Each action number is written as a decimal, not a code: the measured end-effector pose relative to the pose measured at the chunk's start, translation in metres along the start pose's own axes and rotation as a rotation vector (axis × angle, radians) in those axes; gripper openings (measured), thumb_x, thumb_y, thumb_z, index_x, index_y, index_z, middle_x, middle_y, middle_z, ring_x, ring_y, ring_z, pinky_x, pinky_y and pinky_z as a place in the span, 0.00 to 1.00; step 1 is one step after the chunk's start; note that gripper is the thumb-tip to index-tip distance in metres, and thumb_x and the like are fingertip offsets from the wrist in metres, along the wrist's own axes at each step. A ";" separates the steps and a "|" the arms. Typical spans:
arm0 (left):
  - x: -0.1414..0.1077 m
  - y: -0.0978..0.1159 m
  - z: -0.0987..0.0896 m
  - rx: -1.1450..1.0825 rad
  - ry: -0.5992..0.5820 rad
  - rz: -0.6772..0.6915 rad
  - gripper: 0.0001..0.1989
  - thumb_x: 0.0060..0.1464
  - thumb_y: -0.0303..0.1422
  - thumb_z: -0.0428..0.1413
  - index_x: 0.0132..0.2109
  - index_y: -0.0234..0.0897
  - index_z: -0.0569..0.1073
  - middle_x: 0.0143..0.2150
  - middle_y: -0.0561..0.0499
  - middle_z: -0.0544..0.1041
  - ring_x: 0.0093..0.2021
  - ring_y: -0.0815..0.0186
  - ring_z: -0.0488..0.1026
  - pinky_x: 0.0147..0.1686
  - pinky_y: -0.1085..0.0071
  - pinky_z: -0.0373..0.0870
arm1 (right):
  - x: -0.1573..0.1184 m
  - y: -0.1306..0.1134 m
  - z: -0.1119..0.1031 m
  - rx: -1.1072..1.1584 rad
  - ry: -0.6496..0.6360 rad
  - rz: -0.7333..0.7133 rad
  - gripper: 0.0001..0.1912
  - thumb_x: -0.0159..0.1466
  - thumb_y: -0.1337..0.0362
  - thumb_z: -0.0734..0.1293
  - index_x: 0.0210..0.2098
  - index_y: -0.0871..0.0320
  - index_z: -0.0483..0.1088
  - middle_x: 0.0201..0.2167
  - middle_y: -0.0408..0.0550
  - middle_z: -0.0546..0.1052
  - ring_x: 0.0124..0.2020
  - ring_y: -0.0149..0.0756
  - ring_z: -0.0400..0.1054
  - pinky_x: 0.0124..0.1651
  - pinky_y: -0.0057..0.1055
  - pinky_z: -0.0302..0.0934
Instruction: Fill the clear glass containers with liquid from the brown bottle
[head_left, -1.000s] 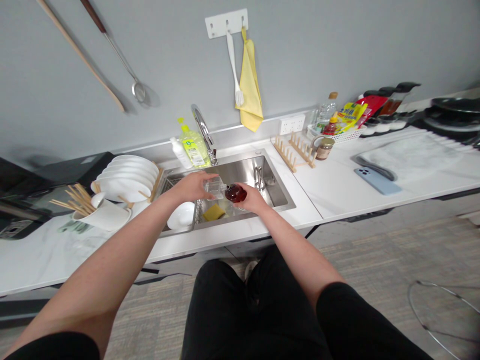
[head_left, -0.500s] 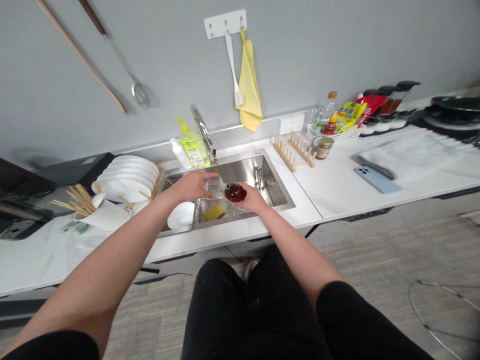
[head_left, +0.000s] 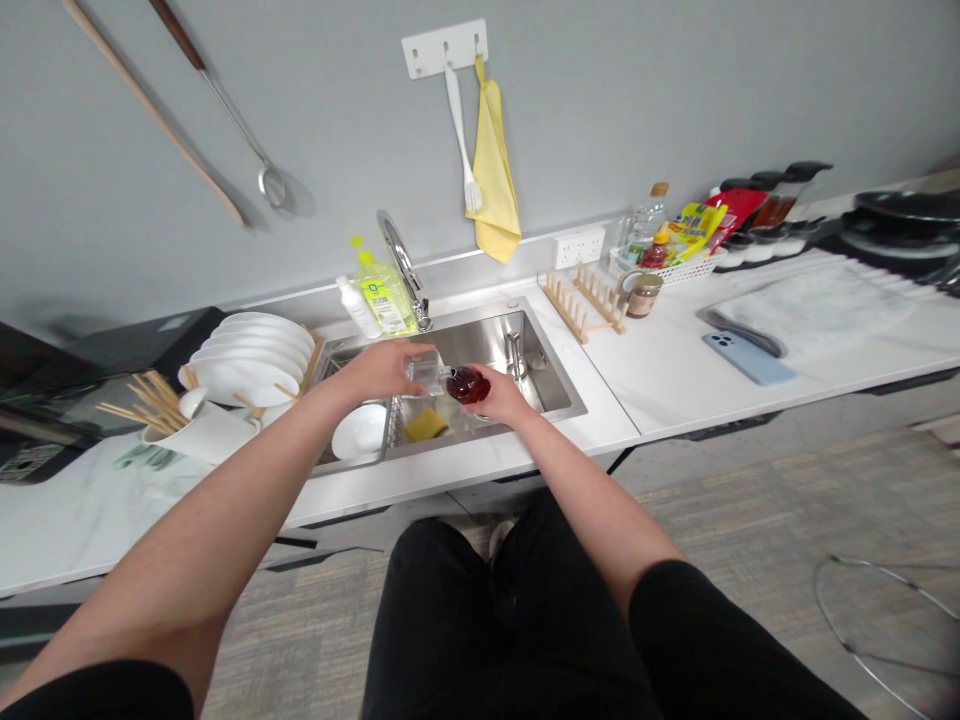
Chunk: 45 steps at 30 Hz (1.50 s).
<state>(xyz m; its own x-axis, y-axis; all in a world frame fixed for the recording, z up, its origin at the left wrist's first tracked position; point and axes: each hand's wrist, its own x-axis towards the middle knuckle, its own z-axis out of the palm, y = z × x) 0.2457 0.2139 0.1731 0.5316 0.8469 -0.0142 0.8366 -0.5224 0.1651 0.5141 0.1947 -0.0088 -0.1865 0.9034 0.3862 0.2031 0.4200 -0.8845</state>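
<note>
around the sink, a chrome faucet [head_left: 401,258] rises at the back beside a green-yellow dish soap bottle [head_left: 385,302] and a white pump bottle [head_left: 357,308]; the stainless steel sink [head_left: 553,385] holds a white bowl [head_left: 360,432] and a yellow sponge [head_left: 424,425], both on a wire rack at its left side; further left stand white plates [head_left: 247,352] on edge and a white holder with wooden chopsticks [head_left: 204,432]; to the right are a wooden dish rack [head_left: 581,305], a small jar [head_left: 643,296] and a phone [head_left: 746,358] on the white countertop [head_left: 607,425]; a yellow towel [head_left: 489,170] hangs on the wall above; nothing stands between the hands and the sink; both arms reach forward from the lower corners of the view, held out over the basin; the left hand [head_left: 379,370] is palm down, its fingers pinching a clear glass container [head_left: 424,373] from above; the right hand [head_left: 502,397] is curled around a small bottle of dark red liquid [head_left: 466,385], which meets the glass end to end over the sink; neither hand is spread.
</note>
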 end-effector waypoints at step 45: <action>0.003 0.012 -0.011 0.021 -0.004 0.034 0.47 0.47 0.46 0.74 0.74 0.49 0.78 0.57 0.44 0.84 0.56 0.47 0.83 0.60 0.58 0.77 | 0.001 0.009 0.002 0.053 -0.014 -0.003 0.49 0.48 0.67 0.88 0.68 0.46 0.78 0.65 0.48 0.84 0.66 0.54 0.81 0.75 0.53 0.70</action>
<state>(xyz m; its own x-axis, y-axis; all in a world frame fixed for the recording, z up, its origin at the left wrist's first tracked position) 0.2559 0.2116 0.1861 0.5601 0.8283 -0.0130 0.8207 -0.5527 0.1449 0.5142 0.1992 -0.0172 -0.2003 0.9005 0.3860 0.1514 0.4177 -0.8959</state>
